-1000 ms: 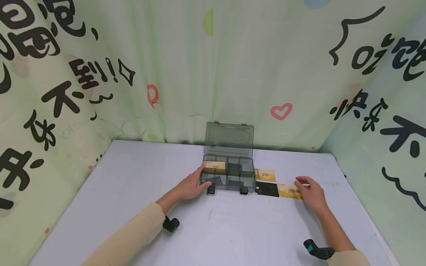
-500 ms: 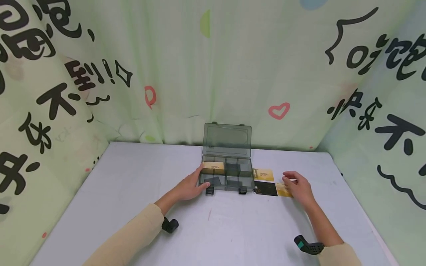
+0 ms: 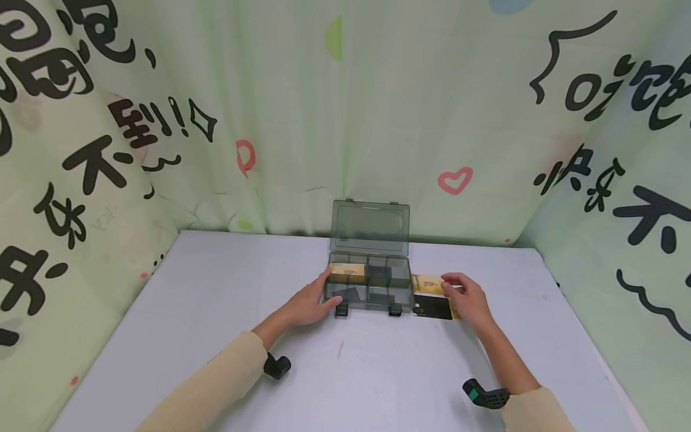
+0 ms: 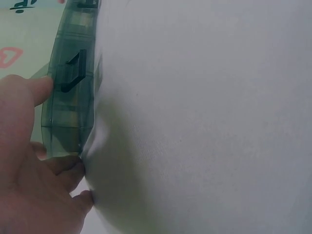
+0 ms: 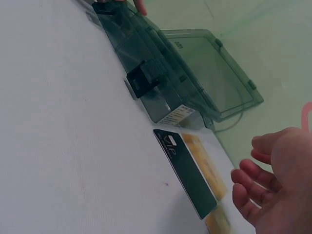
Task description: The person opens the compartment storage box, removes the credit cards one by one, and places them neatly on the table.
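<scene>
Smoky-grey transparent plastic compartment box [image 3: 369, 288] sits at the middle of the pale grey tabletop [image 3: 216, 312], toward its far edge, with its hinged lid [image 3: 370, 226] standing upright at the box's 12 o'clock side. At the box's 9 o'clock end the left hand [image 3: 310, 302] lies against it, thumb along the front wall and fingers [image 4: 58, 165] pressed to the corner, loosely spread rather than clamped round anything. Inside, a gold card [image 3: 348, 273] fills the far-left compartment, and dark cards lie in the near compartments. Two black latches [image 3: 396, 309] hang off the front wall at 6 o'clock.

Just beside the box at its 3 o'clock end, a glossy black card with VIP lettering [image 3: 432, 307] lies flat on the tabletop, and a second gold card [image 3: 427, 282] lies at that card's 12 o'clock. A third gold card [image 5: 218, 222] peeks out from under the right hand [image 3: 466, 298], which hovers over the cards with fingers relaxed and slightly bent, gripping nothing. Green printed cloth [image 3: 345, 108] walls the scene.
</scene>
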{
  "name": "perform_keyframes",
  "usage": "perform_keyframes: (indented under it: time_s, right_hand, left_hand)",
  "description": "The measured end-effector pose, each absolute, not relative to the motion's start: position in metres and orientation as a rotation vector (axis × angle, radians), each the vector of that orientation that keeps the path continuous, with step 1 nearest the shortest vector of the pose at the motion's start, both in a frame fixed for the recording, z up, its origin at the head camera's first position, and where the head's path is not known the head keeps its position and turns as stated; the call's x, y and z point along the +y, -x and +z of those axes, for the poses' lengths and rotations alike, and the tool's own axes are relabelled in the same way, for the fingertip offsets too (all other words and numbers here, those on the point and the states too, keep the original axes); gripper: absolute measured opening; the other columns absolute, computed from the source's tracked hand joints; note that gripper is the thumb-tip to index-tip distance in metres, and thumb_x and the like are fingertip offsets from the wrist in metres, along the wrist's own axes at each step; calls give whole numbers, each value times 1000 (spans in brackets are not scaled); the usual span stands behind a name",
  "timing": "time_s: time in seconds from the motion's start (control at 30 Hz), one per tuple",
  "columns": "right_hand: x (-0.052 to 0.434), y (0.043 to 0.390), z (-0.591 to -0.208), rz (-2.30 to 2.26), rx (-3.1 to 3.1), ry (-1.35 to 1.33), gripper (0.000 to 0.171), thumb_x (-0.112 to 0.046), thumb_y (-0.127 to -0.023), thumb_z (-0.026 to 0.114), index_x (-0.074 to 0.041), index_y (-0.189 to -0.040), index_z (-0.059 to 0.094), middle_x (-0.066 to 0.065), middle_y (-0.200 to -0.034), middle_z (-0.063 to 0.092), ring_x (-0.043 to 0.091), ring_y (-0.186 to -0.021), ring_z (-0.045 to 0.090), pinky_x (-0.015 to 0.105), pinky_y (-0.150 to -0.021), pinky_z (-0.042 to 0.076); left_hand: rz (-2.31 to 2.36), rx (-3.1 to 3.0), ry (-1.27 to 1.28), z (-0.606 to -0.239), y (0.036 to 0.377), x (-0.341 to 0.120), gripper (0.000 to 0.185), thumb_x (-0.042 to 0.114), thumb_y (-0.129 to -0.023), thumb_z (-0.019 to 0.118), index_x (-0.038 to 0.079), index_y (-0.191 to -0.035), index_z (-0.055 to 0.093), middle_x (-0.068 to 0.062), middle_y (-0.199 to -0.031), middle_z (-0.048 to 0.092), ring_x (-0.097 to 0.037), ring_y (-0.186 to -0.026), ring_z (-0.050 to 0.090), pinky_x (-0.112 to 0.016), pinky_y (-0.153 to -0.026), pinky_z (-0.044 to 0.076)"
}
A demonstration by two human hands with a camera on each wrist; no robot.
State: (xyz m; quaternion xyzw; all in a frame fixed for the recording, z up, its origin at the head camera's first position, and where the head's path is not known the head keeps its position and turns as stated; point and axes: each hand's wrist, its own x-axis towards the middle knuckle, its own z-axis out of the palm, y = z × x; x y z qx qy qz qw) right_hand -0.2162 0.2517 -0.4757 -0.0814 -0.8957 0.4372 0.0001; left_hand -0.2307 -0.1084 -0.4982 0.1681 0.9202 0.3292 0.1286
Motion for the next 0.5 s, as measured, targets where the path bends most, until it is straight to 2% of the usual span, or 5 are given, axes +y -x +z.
perform_keyframes:
  time_s: [0.27, 0.5]
  right_hand:
    - [239, 220, -473, 1444, -2793, 169, 38, -29, -101, 51, -7, -132, 54, 18, -127, 57, 30, -107, 62, 14, -76, 50]
    - [227, 230, -473, 1453, -2772, 65, 36, -27, -101, 52, -5, -130, 56, 17, -123, 59, 29, -104, 62, 21, -80, 53]
  left_hand:
    - [940, 2676, -493, -496, 231, -108, 80, 49, -98, 49, 16, -157, 7, -10, -161, 22, -32, -146, 29, -51, -118, 28]
    - [938, 2681, -474, -496, 229, -109, 81, 51, -97, 49, 18, -158, 6, -8, -162, 22, -31, -146, 29, -51, -118, 26]
